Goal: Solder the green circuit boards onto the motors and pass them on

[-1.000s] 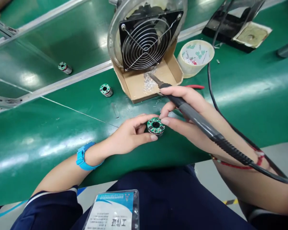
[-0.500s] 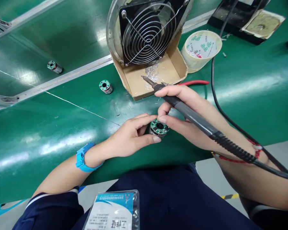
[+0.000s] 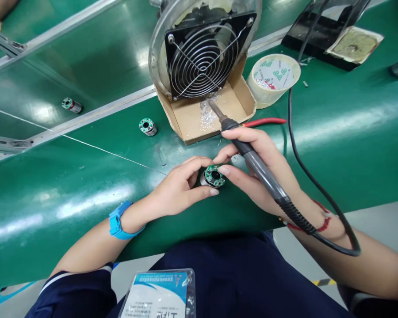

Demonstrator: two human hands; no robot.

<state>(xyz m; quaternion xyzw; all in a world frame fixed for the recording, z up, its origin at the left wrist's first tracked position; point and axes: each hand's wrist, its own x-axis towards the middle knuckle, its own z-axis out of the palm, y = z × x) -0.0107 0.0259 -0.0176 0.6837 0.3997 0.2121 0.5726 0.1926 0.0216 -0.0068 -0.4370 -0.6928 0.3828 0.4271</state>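
My left hand [image 3: 174, 187] curls thumb and fingers around a small metal motor [image 3: 214, 176] with a round green circuit board on top. In my right hand [image 3: 262, 170] is a soldering iron [image 3: 260, 165], its tip pointing up and away over the cardboard tray [image 3: 189, 132]. The right thumb and a fingertip are at the edge of the same motor's board. A thin pale wire [image 3: 109, 153] runs from the far left to beside my left hand; its end there is hidden.
Another motor [image 3: 147, 126] stands left of the tray, and one more [image 3: 71, 105] lies beyond the metal rail. Behind the tray, holding wire clippings, is a fan [image 3: 204, 70]. To its right are a tape roll [image 3: 262, 95], red-handled tool [image 3: 265, 122] and iron stand [image 3: 325, 48].
The soldering iron has swung so its tip sits further right, and its cable loops closer to my wrist. The held motor looks slightly turned and tilted. The whole view has shifted a little.
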